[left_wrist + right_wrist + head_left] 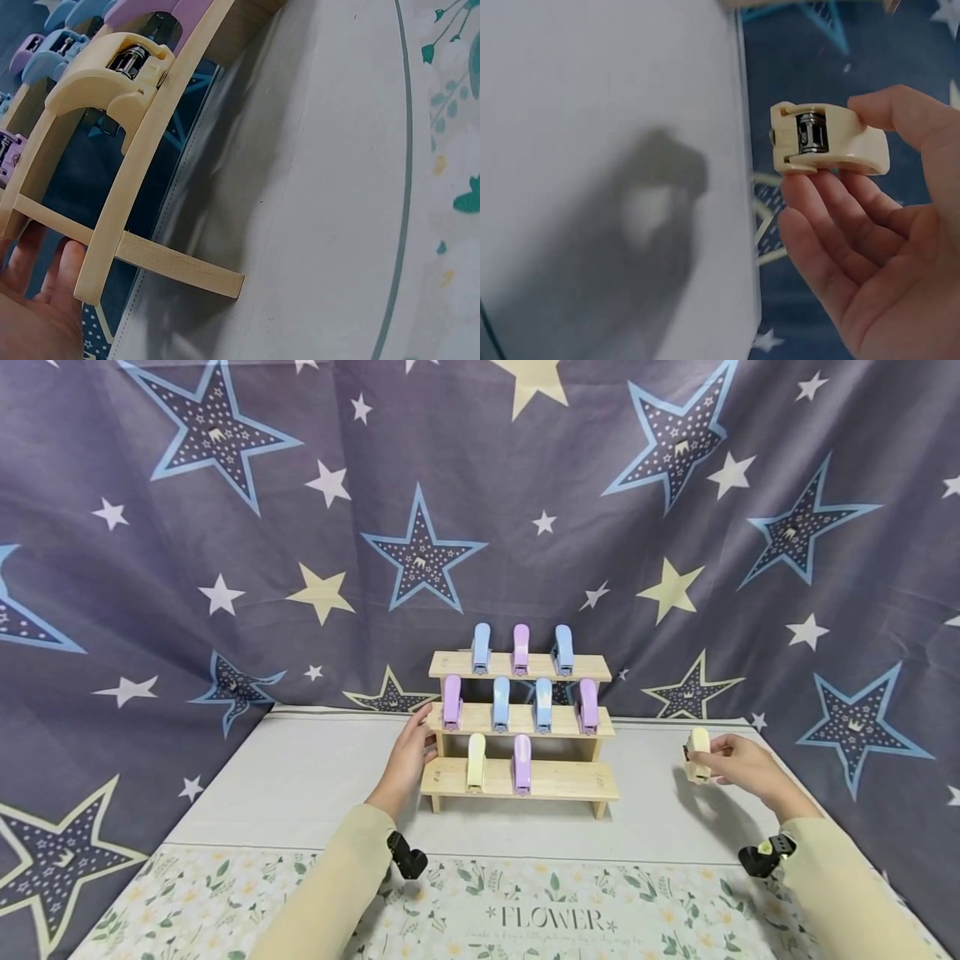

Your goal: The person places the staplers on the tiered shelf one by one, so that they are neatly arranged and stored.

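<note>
A small cream stapler is pinched between the thumb and fingers of my right hand, held in the air to the right of a three-step wooden stand. My left hand is at the stand's left side, its fingertips right at the end of the middle step; in the left wrist view the fingers reach up beside the wooden side leg. On the bottom step stand a pale yellow stapler and a purple stapler. The right half of that step is bare.
Several blue and purple staplers line the middle step. Three more, two blue and one purple, stand on the top step. A star-patterned curtain hangs behind. A flower-print mat covers the table's front.
</note>
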The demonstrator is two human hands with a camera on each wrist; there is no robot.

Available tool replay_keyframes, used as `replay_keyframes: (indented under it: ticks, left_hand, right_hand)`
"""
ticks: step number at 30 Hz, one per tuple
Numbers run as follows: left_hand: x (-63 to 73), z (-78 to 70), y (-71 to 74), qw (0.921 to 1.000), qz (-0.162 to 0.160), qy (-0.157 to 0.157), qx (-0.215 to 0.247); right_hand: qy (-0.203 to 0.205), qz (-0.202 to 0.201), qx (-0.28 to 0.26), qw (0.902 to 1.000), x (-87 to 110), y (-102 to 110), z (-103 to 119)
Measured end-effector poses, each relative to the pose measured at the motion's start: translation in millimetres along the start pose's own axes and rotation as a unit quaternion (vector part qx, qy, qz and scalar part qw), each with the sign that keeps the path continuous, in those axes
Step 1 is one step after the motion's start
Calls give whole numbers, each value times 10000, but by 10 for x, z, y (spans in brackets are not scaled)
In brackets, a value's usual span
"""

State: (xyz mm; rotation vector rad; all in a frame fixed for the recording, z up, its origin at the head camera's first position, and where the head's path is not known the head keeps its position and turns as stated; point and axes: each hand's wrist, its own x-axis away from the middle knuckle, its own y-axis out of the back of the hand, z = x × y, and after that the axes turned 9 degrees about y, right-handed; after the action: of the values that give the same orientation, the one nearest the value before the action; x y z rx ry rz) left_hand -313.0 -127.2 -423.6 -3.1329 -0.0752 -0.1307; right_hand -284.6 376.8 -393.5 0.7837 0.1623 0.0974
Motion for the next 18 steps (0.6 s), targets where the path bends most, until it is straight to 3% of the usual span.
replay_keyframes:
  ticks: [8, 18]
  left_hand:
    - [22, -4, -3, 9997, -51, -160, -197]
    - [29, -14, -1, 9999, -20, 5, -148]
  right_hand:
    - [502, 85, -183, 9985, 44, -138, 383]
    - [985, 387, -391, 9936, 61, -442, 738]
